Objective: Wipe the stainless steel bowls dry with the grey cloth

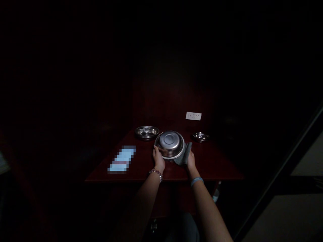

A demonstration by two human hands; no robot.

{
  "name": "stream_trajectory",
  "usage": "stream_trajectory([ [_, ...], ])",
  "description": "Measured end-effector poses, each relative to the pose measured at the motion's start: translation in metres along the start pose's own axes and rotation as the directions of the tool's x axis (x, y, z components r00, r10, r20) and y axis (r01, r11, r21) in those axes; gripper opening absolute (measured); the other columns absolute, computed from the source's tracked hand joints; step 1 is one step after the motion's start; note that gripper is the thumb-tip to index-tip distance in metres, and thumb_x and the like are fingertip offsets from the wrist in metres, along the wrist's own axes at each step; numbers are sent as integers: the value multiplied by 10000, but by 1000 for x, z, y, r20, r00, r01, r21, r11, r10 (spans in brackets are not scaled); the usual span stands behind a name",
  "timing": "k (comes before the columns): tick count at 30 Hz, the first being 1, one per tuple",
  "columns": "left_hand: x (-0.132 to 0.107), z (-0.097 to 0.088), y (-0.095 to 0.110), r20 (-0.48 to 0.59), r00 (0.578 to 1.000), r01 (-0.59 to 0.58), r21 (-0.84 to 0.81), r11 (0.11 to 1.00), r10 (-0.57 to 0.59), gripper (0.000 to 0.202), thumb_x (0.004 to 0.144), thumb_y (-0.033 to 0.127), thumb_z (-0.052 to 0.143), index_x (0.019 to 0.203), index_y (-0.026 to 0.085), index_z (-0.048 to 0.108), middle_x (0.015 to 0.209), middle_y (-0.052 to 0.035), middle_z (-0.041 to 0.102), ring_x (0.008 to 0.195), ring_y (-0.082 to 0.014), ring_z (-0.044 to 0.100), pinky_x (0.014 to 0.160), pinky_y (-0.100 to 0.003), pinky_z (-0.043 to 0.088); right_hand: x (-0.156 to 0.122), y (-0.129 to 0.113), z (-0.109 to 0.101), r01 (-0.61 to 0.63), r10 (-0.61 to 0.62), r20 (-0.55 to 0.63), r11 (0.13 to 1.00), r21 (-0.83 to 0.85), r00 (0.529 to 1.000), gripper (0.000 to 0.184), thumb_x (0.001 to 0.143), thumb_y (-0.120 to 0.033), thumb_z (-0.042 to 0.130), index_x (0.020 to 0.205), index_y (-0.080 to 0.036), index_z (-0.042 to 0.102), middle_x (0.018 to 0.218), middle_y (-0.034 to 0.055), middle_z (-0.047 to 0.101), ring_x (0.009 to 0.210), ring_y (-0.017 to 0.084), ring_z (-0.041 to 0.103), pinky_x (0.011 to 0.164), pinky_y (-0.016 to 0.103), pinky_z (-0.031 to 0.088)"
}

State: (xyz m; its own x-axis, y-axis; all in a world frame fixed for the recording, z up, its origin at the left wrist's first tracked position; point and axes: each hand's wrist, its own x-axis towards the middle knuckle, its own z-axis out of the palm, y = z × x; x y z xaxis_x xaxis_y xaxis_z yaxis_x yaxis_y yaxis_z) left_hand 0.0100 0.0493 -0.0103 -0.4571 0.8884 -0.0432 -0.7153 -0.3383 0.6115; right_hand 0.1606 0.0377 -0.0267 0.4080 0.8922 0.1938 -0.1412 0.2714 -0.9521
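Table (214, 168): dark red; near edge lay just ahead of the arms; bare room was left front-right & btwn the dishes.
Steel bowl (169, 144): held tilted over centre-front, base turned to the camera, prob. so its outer face was offered to the cloth.
Second bowl (146, 131): set back-left, apart.
Blurred blue item (122, 159): laid left, well apart.
Grey cloth (183, 155): pressed against the bowl's right rim.
Left hand (158, 160): fingers closed on the bowl's left rim, steadying it.
Right hand (191, 163): fingers bunched round the cloth.
Small dish (200, 136): set back-right, nr the wall.

no readable text anywhere. white panel (193, 116) behind and right of the steel bowl (169, 144) has tiny marks, too small to read. flat light-blue item (122, 159) left of the bowl is pixelated.
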Motion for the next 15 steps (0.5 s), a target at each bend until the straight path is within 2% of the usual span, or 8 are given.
stream_trajectory([
  [4, -2, 2, 4, -25, 999, 35, -24, 999, -35, 343, 1016, 417, 470, 1069, 163, 694, 1255, -125, 710, 1186, -212, 662, 1091, -391, 471, 0, 0, 0, -10, 10, -11, 999, 34, 1000, 689, 830, -759, 500, 1040, -145, 733, 1036, 151, 784, 1067, 271, 723, 929, 363, 546],
  [15, -2, 2, 3, 9, 1000, 30, -34, 999, -30, 344, 1008, 424, 481, 1085, 171, 701, 1301, -132, 690, 1212, -217, 651, 1098, -390, 466, -1, -3, 1, -21, 22, -24, 999, 46, 999, 660, 837, -736, 503, 1034, -148, 728, 1054, 152, 782, 1055, 270, 727, 913, 355, 551],
])
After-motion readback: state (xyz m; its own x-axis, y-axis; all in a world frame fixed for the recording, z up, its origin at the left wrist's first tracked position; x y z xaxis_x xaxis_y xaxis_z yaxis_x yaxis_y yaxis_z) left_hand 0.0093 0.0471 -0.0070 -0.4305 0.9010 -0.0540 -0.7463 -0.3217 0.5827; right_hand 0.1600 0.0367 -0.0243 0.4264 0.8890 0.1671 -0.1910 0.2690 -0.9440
